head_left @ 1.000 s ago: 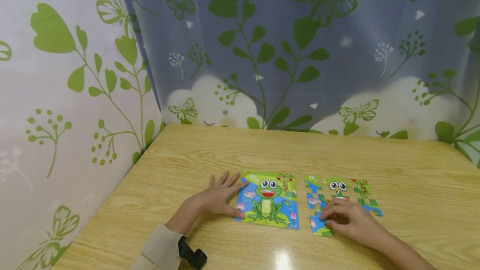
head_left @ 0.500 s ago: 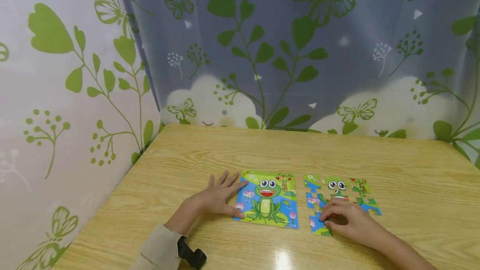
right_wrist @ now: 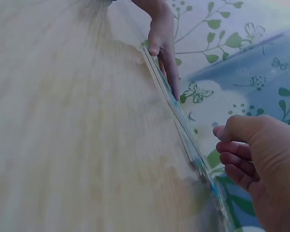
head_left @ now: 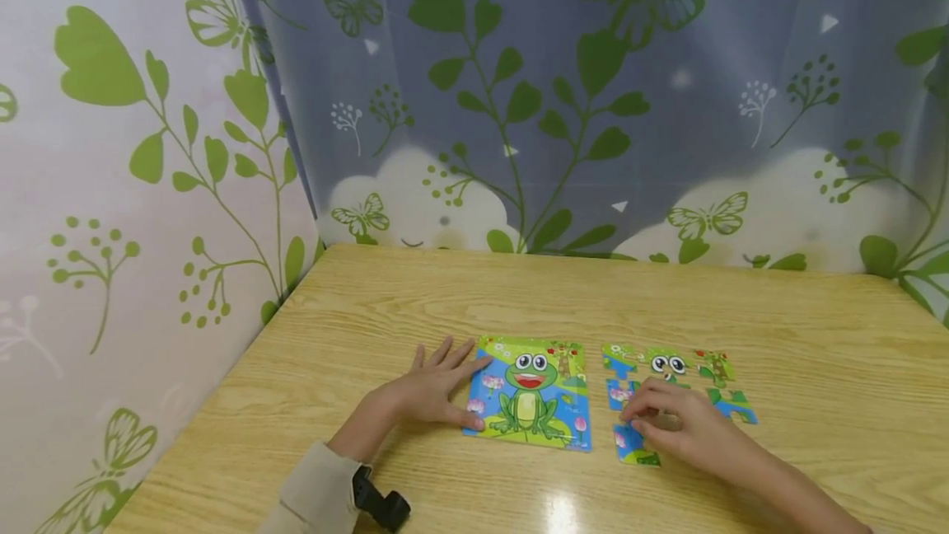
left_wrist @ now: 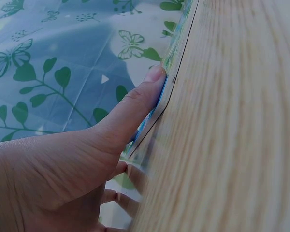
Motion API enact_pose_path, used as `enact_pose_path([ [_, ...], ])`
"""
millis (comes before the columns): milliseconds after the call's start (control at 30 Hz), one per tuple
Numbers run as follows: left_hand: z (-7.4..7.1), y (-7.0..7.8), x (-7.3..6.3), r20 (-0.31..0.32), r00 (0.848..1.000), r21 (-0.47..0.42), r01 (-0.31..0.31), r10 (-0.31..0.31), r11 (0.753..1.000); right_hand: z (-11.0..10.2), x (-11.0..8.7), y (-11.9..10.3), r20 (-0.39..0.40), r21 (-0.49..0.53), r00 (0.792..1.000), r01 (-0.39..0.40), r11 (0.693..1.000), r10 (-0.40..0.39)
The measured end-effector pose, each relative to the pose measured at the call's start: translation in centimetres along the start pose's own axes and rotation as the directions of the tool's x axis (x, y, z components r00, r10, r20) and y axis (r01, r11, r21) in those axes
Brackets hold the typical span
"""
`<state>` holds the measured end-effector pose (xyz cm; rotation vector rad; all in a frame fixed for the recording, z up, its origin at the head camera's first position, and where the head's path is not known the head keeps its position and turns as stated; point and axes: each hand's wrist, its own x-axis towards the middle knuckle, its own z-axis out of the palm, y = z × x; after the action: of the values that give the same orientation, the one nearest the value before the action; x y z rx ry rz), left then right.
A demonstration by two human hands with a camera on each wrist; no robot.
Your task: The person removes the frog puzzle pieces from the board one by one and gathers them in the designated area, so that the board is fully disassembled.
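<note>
A square frog picture board (head_left: pixel 528 394) lies on the table, centre of the head view. My left hand (head_left: pixel 430 394) rests against its left side, fingers spread, thumb and index finger on its edge. In the left wrist view the thumb (left_wrist: pixel 135 104) presses on the board's edge. To the right lies a frog jigsaw puzzle (head_left: pixel 620 395) with gaps between its pieces. Over its lower middle is my right hand (head_left: pixel 689 427), fingers loosely bent, hiding several pieces. In the right wrist view this hand (right_wrist: pixel 266 154) is raised above the puzzle, with no piece visible in its fingers.
The wooden table (head_left: pixel 445 295) has a light grain and a shiny reflection near the front. Patterned cloth (head_left: pixel 474 105) with leaves and butterflies hangs behind it and along the left side. A black strap device (head_left: pixel 380 501) sits on the left wrist.
My right hand has lifted a little and shifted slightly left and away from me, uncovering more of the lower-left puzzle piece. The left hand and the picture board stay in place.
</note>
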<state>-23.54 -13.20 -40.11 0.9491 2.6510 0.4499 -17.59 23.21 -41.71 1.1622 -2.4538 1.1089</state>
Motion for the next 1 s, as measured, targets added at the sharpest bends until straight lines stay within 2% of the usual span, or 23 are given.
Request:
enact_pose_path([
  [100, 0.0, 0.1, 0.1, -0.003, 1.000, 0.013, 0.001, -0.001, 1.000, 0.3, 1.2, -0.8, 0.019, 0.006, 1.000, -0.024, 1.000, 0.024],
  [167, 0.0, 0.1, 0.1, -0.003, 1.000, 0.014, 0.000, 0.000, 1.000, 0.7, 2.1, -1.2, 0.032, 0.019, 0.999, -0.012, 1.000, 0.012],
  [300, 0.2, 0.1, 0.2, -0.003, 1.000, 0.011, -0.003, 0.003, 1.000, 1.9, 3.9, -1.7, 0.090, 0.025, 0.996, -0.027, 0.999, 0.024],
  [400, 0.2, 0.2, 0.3, -0.001, 1.000, 0.005, -0.001, 0.001, 1.000, 2.9, 5.1, -2.1, 0.159, -0.015, 0.984, -0.080, 0.997, 0.081],
  [500, 0.3, 0.2, 0.3, 0.000, 1.000, 0.002, 0.003, -0.003, 1.000, 3.6, 6.0, -2.6, 0.225, -0.076, 0.963, -0.137, 0.988, 0.151],
  [667, 0.2, 0.3, 0.4, 0.003, 1.000, 0.009, 0.003, -0.003, 1.000, 4.5, 6.7, -3.1, 0.255, -0.145, 0.950, -0.149, 0.978, 0.183],
  [867, -0.1, 0.3, 0.1, 0.004, 1.000, 0.022, 0.011, -0.011, 1.000, 4.9, 7.1, -3.3, 0.269, -0.135, 0.950, -0.126, 0.983, 0.159],
  [1000, -0.2, 0.3, -0.1, 0.003, 1.000, 0.014, 0.008, -0.008, 1.000, 4.9, 7.2, -3.4, 0.280, -0.114, 0.945, -0.141, 0.983, 0.168],
])
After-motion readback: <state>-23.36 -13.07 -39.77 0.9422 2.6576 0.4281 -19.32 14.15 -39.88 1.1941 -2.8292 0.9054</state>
